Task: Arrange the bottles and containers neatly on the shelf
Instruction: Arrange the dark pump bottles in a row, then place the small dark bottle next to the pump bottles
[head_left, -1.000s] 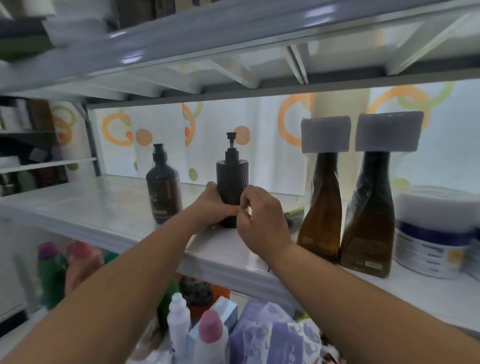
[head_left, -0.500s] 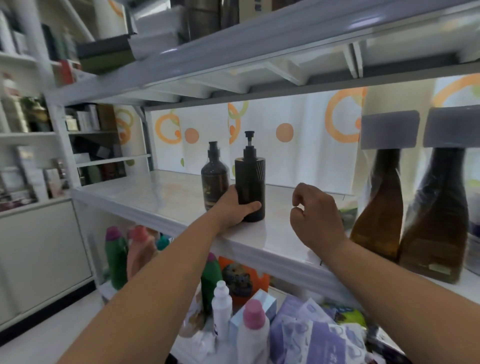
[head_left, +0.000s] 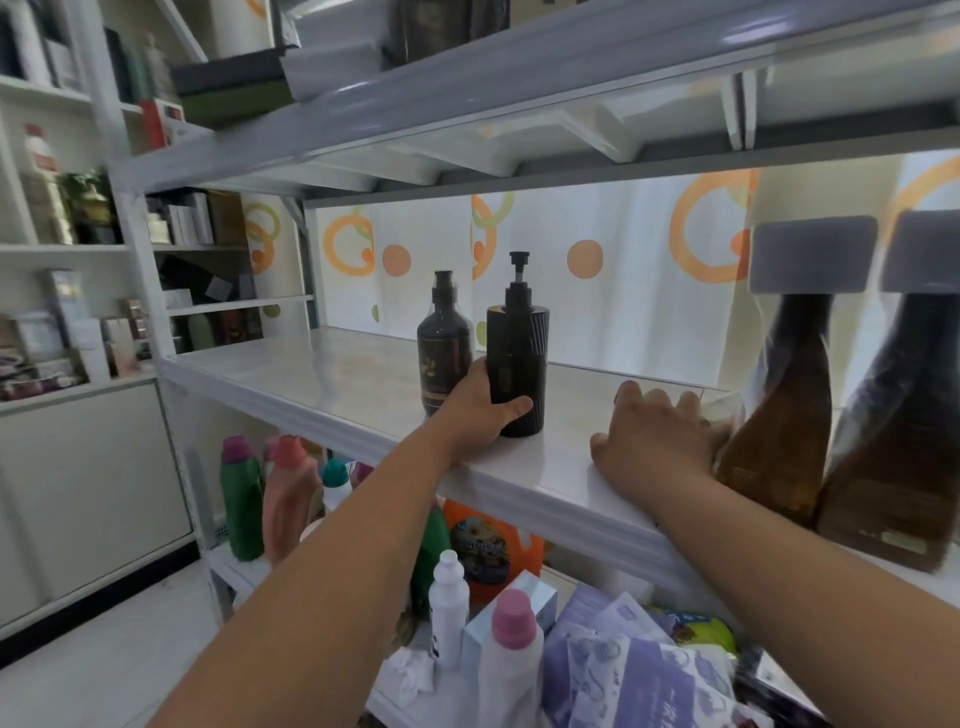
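A black ribbed pump bottle (head_left: 519, 364) stands upright on the white shelf (head_left: 332, 379), and my left hand (head_left: 480, 410) grips its lower part. Touching it on the left is a dark round pump bottle (head_left: 444, 345). My right hand (head_left: 657, 441) rests palm down on the shelf, its fingers against the clear wrap at the base of a tall brown bottle (head_left: 779, 410) with a grey cap. A second wrapped brown bottle (head_left: 898, 441) stands right of that one.
The upper shelf (head_left: 519, 93) hangs low above the bottle tops. Below the shelf stand detergent bottles (head_left: 241, 499), a pink-capped white bottle (head_left: 511, 660) and purple packets (head_left: 628, 675). Side shelves (head_left: 67, 249) at left hold boxes.
My left hand slid the black ribbed bottle left until it stands beside the round bottle. My right hand let go of it and moved right to the brown bottle.
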